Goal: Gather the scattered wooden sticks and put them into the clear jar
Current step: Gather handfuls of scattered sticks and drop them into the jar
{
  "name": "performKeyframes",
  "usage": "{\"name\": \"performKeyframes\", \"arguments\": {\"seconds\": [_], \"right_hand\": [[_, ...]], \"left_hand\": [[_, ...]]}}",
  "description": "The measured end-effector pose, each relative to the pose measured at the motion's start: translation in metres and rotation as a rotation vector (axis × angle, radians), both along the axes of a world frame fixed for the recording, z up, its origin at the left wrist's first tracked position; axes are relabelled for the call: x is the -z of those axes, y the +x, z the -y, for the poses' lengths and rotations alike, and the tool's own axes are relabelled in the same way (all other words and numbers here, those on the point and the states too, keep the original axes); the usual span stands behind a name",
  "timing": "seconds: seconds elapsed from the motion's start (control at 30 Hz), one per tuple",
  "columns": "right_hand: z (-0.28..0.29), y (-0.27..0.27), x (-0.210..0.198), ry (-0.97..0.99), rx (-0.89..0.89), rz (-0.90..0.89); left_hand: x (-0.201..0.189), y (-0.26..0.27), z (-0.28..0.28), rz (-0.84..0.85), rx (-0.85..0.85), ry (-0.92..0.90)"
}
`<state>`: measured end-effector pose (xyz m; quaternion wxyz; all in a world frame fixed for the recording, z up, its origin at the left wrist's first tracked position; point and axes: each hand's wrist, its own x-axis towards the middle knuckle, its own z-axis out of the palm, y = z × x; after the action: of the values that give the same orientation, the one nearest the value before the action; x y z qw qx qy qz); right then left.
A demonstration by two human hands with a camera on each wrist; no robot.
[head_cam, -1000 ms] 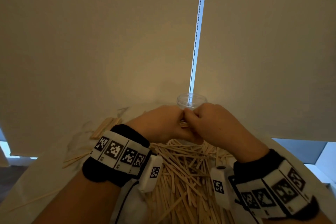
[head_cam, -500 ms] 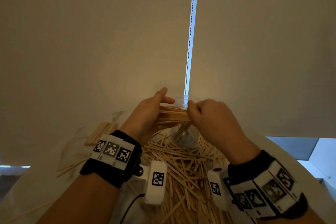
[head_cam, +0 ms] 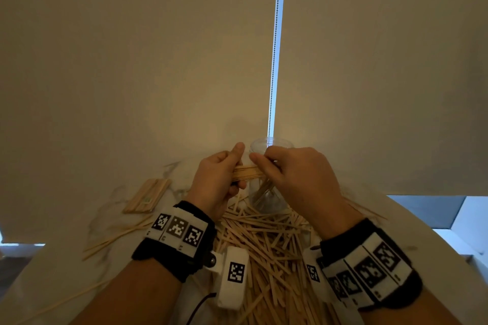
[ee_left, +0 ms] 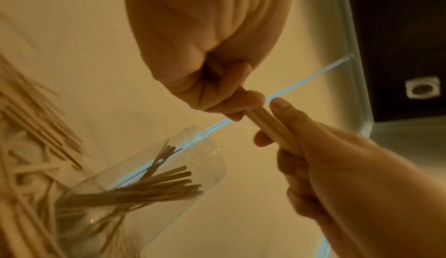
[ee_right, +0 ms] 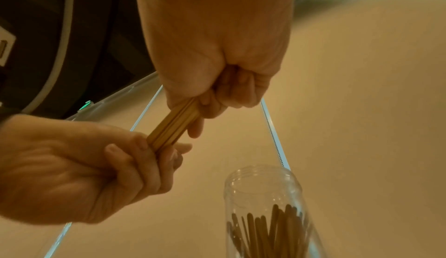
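Observation:
Both hands hold one tight bundle of wooden sticks [head_cam: 247, 173] level in the air, just in front of the clear jar [head_cam: 266, 203]. My left hand [head_cam: 219, 179] grips the bundle's left end, thumb up. My right hand [head_cam: 287, 174] grips its right end with curled fingers. In the left wrist view the bundle [ee_left: 270, 122] runs between the two fists above the jar [ee_left: 149, 189], which holds several sticks. The right wrist view shows the bundle [ee_right: 173, 124] above and left of the jar's open mouth [ee_right: 262, 178]. A big heap of loose sticks [head_cam: 266, 248] covers the table below my wrists.
A neat stack of flat sticks [head_cam: 148, 195] lies at the left on the white marbled table [head_cam: 60, 266]. A few thin skewers [head_cam: 116, 237] lie spread near the left edge. Beige blinds with a bead chain [head_cam: 274, 60] hang right behind the jar.
My hands have lifted off the heap and drawn apart, showing the stick bundle between them. The jar, earlier hidden behind the hands, now shows below them.

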<state>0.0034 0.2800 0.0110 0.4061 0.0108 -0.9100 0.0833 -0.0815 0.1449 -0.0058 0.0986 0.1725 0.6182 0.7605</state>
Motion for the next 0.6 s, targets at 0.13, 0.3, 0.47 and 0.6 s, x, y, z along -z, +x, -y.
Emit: {"name": "performKeyframes", "arguments": {"seconds": [0.13, 0.3, 0.47, 0.6], "right_hand": [[-0.008, 0.007, -0.009, -0.036, 0.057, -0.008], [-0.028, 0.015, -0.028, -0.171, 0.216, -0.036], [-0.058, -0.008, -0.054, -0.214, 0.316, 0.021], [-0.071, -0.058, -0.070, -0.060, 0.383, 0.180]], "left_hand": [[-0.001, 0.005, -0.005, -0.160, -0.014, -0.094], [0.007, -0.004, -0.007, -0.169, -0.146, -0.097], [0.013, -0.025, -0.025, -0.070, -0.181, -0.160], [0.004, -0.042, -0.043, -0.112, -0.100, -0.228]]}}
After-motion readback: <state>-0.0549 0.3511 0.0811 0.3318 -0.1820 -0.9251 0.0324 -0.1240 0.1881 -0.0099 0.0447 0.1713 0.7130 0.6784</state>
